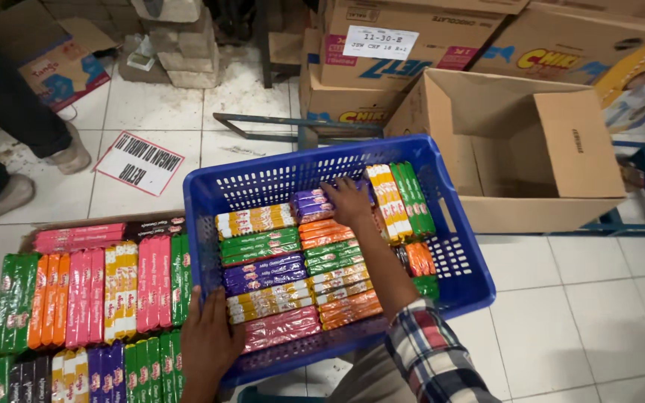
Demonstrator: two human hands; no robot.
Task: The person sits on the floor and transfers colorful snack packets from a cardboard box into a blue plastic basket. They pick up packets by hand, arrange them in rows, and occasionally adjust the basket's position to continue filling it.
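Two hands at blue basket (pixel 442 298); right hand (pixel 349 201) reaching deep, fingers curled down onto purple packet (pixel 312 204) at far end, apparently gripping, hold partly hidden; packet directly under fingertips, long axis left-right, across forearm line; left hand (pixel 209 337) flat, fingers spread, pressing near rim, holding nothing; right clearly nearer packet; more wafer packets (pixel 83 291) in flat tray beside basket, left; open cardboard box (pixel 516 149) behind.

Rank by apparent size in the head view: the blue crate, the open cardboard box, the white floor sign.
1. Open cardboard box and blue crate: look alike in size; the crate sits nearer the camera, so unsure.
2. White floor sign: clearly smallest.
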